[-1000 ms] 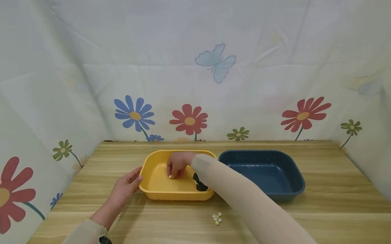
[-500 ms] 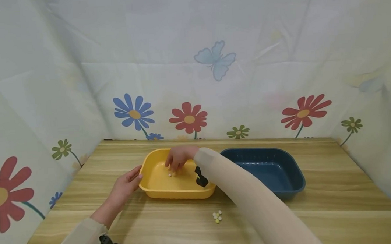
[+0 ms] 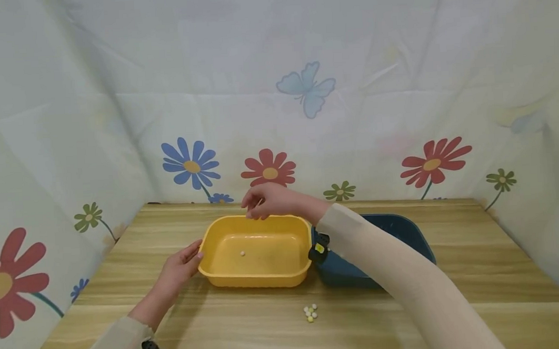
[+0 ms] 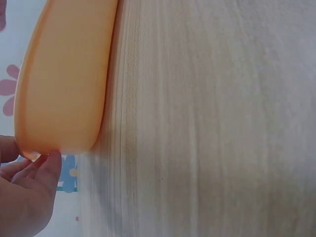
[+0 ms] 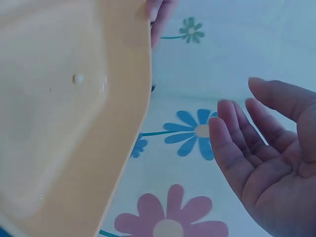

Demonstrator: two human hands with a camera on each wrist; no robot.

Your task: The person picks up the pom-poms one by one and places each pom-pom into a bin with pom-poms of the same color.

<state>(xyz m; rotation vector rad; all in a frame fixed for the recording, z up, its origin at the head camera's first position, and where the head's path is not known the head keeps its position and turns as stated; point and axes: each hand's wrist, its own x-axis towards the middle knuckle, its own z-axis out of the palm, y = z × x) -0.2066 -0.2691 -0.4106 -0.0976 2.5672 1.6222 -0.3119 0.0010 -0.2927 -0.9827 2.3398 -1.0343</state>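
Note:
A yellow plastic basin [image 3: 256, 281] stands on the table, and one small round white piece [image 3: 242, 253] lies on its floor. My left hand [image 3: 182, 265] holds the basin's left rim, thumb over the edge and fingers against the outer wall, as the left wrist view shows the hand [image 4: 29, 192] doing. Above the basin's back rim hovers my right hand [image 3: 273, 200]. Seen in the right wrist view, that hand [image 5: 276, 168] has loosely bent, spread fingers with nothing between them. Several small white and yellow round pieces [image 3: 310, 313] lie clustered on the table in front.
A dark blue basin [image 3: 346, 279] stands right beside the yellow one, partly hidden by the right sleeve [image 3: 393, 263]. The wooden table [image 3: 249, 329] meets a flower-printed cloth [image 3: 209, 94] at the back and sides. Black wrist cameras [image 3: 318, 249] sit on both sleeves.
My right hand has let go of the small white piece inside the yellow basin and risen up and back over the far rim. The left hand has stayed at the left rim.

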